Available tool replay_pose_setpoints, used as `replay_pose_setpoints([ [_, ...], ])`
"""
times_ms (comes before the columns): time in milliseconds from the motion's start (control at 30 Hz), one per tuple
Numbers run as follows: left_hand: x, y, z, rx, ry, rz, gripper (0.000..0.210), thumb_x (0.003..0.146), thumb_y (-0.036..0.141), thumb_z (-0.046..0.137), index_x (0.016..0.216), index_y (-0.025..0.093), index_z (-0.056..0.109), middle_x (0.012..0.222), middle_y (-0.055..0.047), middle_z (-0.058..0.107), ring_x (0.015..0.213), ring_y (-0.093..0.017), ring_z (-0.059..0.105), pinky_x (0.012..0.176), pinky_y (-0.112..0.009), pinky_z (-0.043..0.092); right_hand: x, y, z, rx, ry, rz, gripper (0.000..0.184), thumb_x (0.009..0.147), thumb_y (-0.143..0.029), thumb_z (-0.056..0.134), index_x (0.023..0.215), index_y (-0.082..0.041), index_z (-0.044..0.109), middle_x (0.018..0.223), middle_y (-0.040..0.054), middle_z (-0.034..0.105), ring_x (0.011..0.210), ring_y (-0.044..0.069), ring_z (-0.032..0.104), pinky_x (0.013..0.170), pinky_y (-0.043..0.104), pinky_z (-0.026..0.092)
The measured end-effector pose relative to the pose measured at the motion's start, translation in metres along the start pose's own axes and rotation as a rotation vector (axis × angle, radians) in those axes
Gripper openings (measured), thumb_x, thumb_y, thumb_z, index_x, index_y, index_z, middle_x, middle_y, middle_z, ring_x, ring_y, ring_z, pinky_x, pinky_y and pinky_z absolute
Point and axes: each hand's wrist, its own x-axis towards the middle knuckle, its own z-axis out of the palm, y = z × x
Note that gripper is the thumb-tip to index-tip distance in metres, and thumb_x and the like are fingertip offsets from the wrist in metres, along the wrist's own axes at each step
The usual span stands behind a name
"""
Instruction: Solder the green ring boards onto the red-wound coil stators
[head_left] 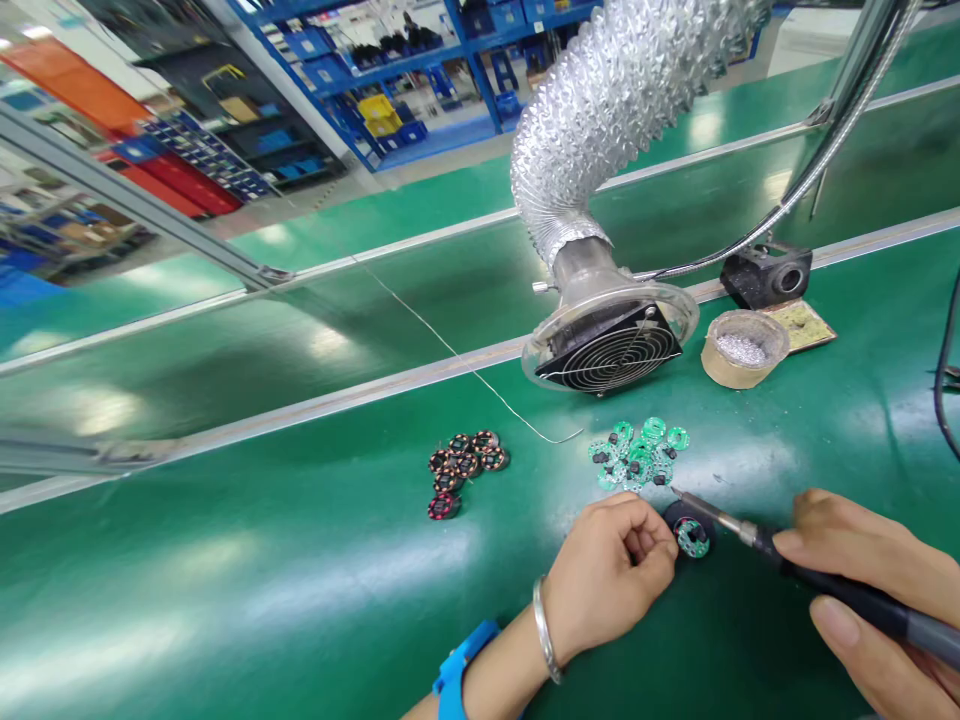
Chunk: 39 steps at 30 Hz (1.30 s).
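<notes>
My right hand point(877, 580) grips a soldering iron point(806, 572) by its dark handle. The iron's metal tip is above and beside a small round green circuit board point(691, 538) that sits on a dark round base. My left hand point(611, 575) has its thumb and fingers pinched together at the left edge of that board; what lies between them is too small to make out. Just beyond my left hand is a loose pile of round green circuit boards point(639, 452), some with black parts on them. Copper-wound coil rings point(465, 462) lie in a cluster further left.
A fume extractor fan point(619, 355) on a silver flexible duct point(600, 120) hangs over the bench. At the right are a tub of metal shavings point(742, 348), a yellow sponge point(801, 325) and a black iron holder point(769, 275). A thin solder wire point(480, 375) dangles above the green bench.
</notes>
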Motion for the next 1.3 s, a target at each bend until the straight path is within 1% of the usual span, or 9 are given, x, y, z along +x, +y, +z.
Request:
replay_pose_setpoints([
  [67,-0.001,0.001,0.000,0.033,-0.003,-0.001,0.010,0.069,0.010,0.059,0.077,0.015,0.062,0.072,0.001,0.055,0.051,-0.008,0.046,0.047,-0.020,0.037,0.002,0.006,0.004,0.061,0.021,-0.070,0.031,0.091,-0.017,0.048,0.120,-0.021,0.058,0.070,0.0034,0.064,0.060,0.019,0.063,0.049,0.030,0.050],
  [200,-0.002,0.001,0.007,0.250,0.047,0.083,0.037,0.062,0.015,0.075,0.096,0.016,0.060,0.087,-0.002,0.055,0.065,-0.014,0.052,0.059,-0.027,0.042,0.009,0.020,0.016,0.122,0.022,-0.135,0.040,0.087,-0.002,0.049,0.122,-0.020,0.055,0.074,0.0002,0.063,0.059,0.013,0.059,0.052,0.024,0.049],
  [333,0.005,-0.002,0.010,0.271,0.059,0.177,0.027,0.068,0.018,0.079,0.088,0.016,0.063,0.080,0.000,0.053,0.074,-0.017,0.052,0.066,-0.028,0.041,0.016,0.031,0.027,0.076,-0.190,-0.184,0.029,0.086,-0.004,0.051,0.111,-0.018,0.056,0.077,0.0012,0.062,0.063,0.014,0.053,0.056,0.026,0.045],
  [500,0.021,-0.006,-0.001,0.169,-0.065,0.281,0.019,0.068,0.010,0.080,0.072,0.016,0.062,0.076,0.002,0.049,0.071,-0.014,0.047,0.062,-0.023,0.038,0.017,0.037,0.036,0.011,-0.336,-0.220,0.033,0.084,-0.007,0.050,0.115,-0.018,0.050,0.081,0.0027,0.056,0.071,0.017,0.046,0.060,0.028,0.040],
  [567,0.022,-0.008,-0.006,0.147,-0.093,0.288,0.021,0.066,0.009,0.081,0.076,0.017,0.064,0.078,0.002,0.050,0.072,-0.013,0.048,0.063,-0.023,0.040,0.014,0.038,0.038,0.000,-0.339,-0.209,0.034,0.084,-0.006,0.050,0.116,-0.018,0.049,0.080,0.0027,0.055,0.071,0.017,0.044,0.061,0.028,0.039],
  [667,0.014,-0.011,-0.010,0.093,-0.035,0.232,0.030,0.067,0.009,0.080,0.091,0.018,0.064,0.085,0.001,0.052,0.068,-0.011,0.050,0.064,-0.023,0.043,0.010,0.037,0.040,0.015,-0.307,-0.205,0.036,0.084,-0.004,0.050,0.116,-0.019,0.050,0.082,0.0028,0.055,0.070,0.016,0.043,0.061,0.028,0.037],
  [800,-0.004,-0.012,-0.006,-0.003,0.040,0.155,0.005,0.079,0.013,0.066,0.078,0.016,0.063,0.079,0.001,0.053,0.056,-0.007,0.044,0.053,-0.020,0.039,0.006,0.038,0.043,0.012,-0.289,-0.213,0.036,0.084,-0.002,0.048,0.116,-0.018,0.051,0.078,0.0023,0.053,0.070,0.016,0.043,0.060,0.028,0.036],
  [1033,-0.006,-0.011,0.011,-0.153,0.111,0.099,0.009,0.080,0.021,0.064,0.073,0.015,0.064,0.071,0.002,0.052,0.052,-0.006,0.038,0.047,-0.018,0.032,0.007,0.039,0.041,0.051,-0.245,-0.306,0.039,0.085,0.001,0.049,0.119,-0.018,0.050,0.085,0.0049,0.060,0.071,0.016,0.048,0.064,0.030,0.044],
  [1300,-0.007,-0.011,0.012,-0.107,0.136,0.142,0.010,0.083,0.020,0.058,0.074,0.016,0.062,0.073,0.000,0.053,0.054,-0.007,0.040,0.049,-0.019,0.034,0.007,0.039,0.040,0.030,-0.227,-0.369,0.035,0.086,0.000,0.049,0.117,-0.015,0.052,0.079,0.0051,0.064,0.070,0.017,0.058,0.064,0.031,0.047],
])
